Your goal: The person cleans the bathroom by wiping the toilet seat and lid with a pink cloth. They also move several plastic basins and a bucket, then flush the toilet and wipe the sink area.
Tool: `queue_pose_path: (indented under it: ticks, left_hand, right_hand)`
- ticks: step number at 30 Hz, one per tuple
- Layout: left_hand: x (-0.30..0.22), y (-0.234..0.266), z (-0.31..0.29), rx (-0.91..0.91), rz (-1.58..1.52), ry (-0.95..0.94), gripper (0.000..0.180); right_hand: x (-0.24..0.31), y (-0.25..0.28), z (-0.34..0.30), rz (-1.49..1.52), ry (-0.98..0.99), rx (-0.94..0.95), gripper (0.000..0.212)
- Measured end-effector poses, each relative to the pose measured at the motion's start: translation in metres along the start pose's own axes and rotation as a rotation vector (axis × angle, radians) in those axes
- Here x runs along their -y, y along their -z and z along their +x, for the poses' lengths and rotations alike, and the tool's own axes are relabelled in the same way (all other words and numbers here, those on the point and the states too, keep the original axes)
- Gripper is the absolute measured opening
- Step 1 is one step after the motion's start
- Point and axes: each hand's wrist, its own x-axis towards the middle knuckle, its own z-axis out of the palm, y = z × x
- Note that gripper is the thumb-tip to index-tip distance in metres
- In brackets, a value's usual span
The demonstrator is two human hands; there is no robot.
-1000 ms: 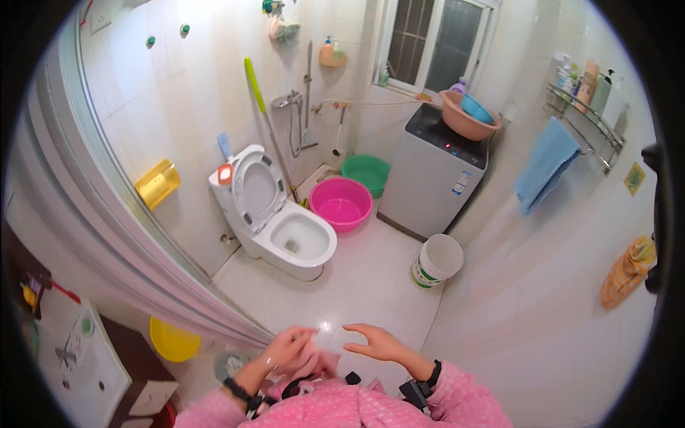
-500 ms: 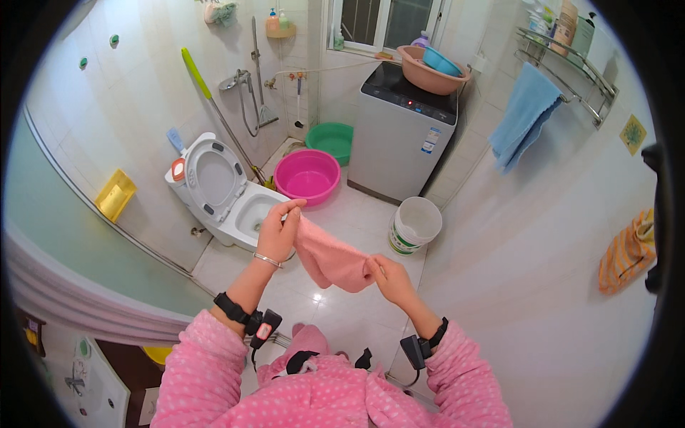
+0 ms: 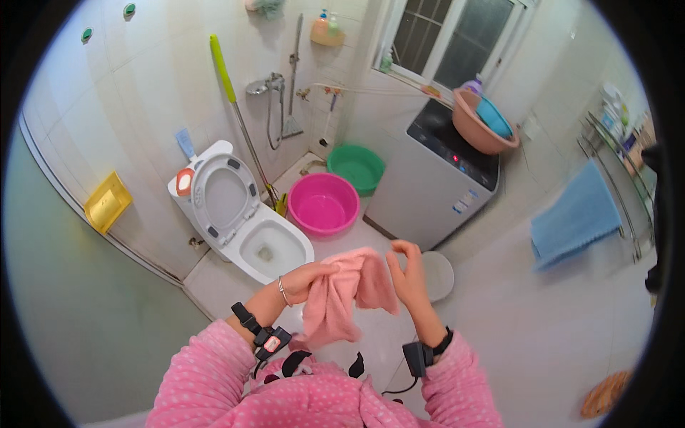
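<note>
A pink cloth (image 3: 335,303) hangs in loose folds in front of me, above the tiled floor. My left hand (image 3: 307,278), with a bracelet at its wrist, is closed on the cloth's left side. Just beyond the cloth's right edge is my right hand (image 3: 409,278). Its thumb and fingers are apart, and nothing shows between them. Both forearms wear black straps with small devices, below them pink dotted sleeves.
Ahead on the left stands a toilet (image 3: 275,250) with its lid raised. Past it are a magenta basin (image 3: 325,230), a green basin (image 3: 367,187) and a washing machine (image 3: 428,167) bearing more basins. A white bucket (image 3: 439,274) sits behind my right hand; a blue towel (image 3: 578,217) hangs right.
The cloth, stretched between both hands before, now hangs bunched from my left hand. My right hand has let go of its corner. The view has tilted and shifted.
</note>
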Motion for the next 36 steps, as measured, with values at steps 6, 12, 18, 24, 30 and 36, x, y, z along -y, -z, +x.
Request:
queue_pose_path:
  ticks: [6,12,18,24,30,36]
  left_hand:
    - [-0.035,0.053,0.007,0.042,-0.399,-0.098,0.043]
    - [-0.077,0.11,-0.023,-0.152,0.157,-0.247,0.043]
    - [-0.12,0.107,-0.025,-0.332,0.049,-0.328,0.045]
    - [-0.144,0.108,-0.027,-0.677,0.273,-0.468,0.066]
    - [-0.152,0.174,-0.038,-1.396,1.003,-0.485,0.035]
    - [-0.161,0.148,0.041,-0.908,-0.127,-0.785,0.035]
  right_hand:
    - [-0.002,-0.067,0.01,0.239,-0.113,0.503,0.035]
    - [-0.031,-0.11,0.081,0.379,-0.404,0.809,0.021]
    - [-0.03,-0.18,0.14,0.479,0.062,0.917,0.039]
    - [-0.051,-0.216,0.196,0.473,0.106,1.105,0.028]
    - [-0.012,-0.181,0.257,0.573,0.247,0.76,0.021]
    - [0.019,-0.178,0.269,0.673,0.647,0.805,0.028]
